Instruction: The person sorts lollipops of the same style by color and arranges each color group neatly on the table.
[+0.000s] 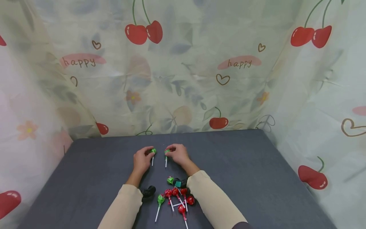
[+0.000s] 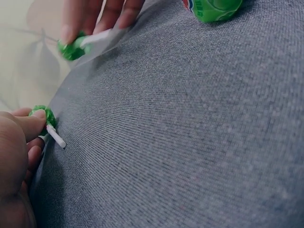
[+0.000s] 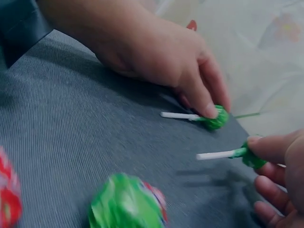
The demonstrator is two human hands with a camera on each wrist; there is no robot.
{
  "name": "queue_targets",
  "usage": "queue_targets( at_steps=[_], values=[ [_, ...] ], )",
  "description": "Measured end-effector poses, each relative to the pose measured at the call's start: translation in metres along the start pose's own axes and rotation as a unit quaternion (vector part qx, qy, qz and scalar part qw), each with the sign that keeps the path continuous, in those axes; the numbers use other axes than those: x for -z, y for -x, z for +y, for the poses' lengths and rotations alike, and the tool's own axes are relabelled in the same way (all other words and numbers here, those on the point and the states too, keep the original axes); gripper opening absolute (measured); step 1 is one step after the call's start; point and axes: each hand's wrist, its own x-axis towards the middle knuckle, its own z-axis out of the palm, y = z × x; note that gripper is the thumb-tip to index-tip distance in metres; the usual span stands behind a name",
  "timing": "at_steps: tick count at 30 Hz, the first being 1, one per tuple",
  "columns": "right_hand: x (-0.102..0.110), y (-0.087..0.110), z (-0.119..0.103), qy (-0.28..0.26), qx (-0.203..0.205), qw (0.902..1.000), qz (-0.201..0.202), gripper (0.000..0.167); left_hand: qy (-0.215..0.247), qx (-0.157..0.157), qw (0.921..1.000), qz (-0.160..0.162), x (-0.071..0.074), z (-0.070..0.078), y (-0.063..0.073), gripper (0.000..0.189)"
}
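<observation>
A pale printed cloth (image 1: 183, 86) rises behind and at both sides of the dark counter (image 1: 243, 168). In the head view the counter's back and side edges show, while its near edge runs out of the picture; bare surface stretches far to the left and right of the arms, with only a narrow strip between the hands and the back edge. Two cream sleeves (image 1: 220, 202) reach in from the bottom. The left hand (image 1: 142, 160) pinches the head of one green lollipop (image 1: 153, 150) between thumb and fingers; the right hand (image 1: 179, 154) pinches another green lollipop (image 1: 167, 152) likewise, just beside it. Both white sticks point back towards the person.

The right wrist view adds a shadow below the right hand's lollipop, apart from its stick, so that one is off the counter; whether the left one touches, I cannot tell. The left wrist view blurs the right hand and cuts off its upper part.

Only the head view shows the whole cluster nearer the person: red lollipops (image 1: 181, 209) with crossed sticks, overlapping too much to count surely, a loose green lollipop (image 1: 160, 200) beside them, and a farther green head (image 1: 170, 180), its stick hard to make out.
</observation>
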Motion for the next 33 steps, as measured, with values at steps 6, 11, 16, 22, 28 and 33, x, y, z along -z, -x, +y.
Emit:
queue_targets(
  at_steps=[6,11,16,22,28,33],
  values=[
    [-0.024,-0.005,-0.003,-0.001,0.002,0.9989,0.048,0.019,0.001,-0.004,1.0000,-0.002,0.002,0.002,0.000,0.026],
    [-0.034,-0.002,-0.005,0.005,0.008,0.9978,0.065,0.019,0.004,0.002,1.0000,0.003,0.001,0.002,-0.001,0.025],
    [-0.041,0.002,-0.009,0.034,0.014,0.9954,0.089,0.019,0.000,0.000,1.0000,0.001,0.001,-0.002,-0.002,0.025],
    [-0.050,0.002,-0.011,0.094,0.008,0.9892,0.112,0.019,0.000,-0.005,1.0000,0.003,0.002,-0.004,-0.001,0.026],
    [-0.055,0.002,-0.013,0.099,-0.001,0.9854,0.139,0.017,-0.004,-0.007,1.0000,0.006,0.003,0.000,0.001,0.026],
    [-0.055,0.002,-0.013,0.102,-0.006,0.9843,0.144,0.017,-0.002,-0.001,1.0000,0.005,0.004,0.001,0.001,0.026]
  ],
)
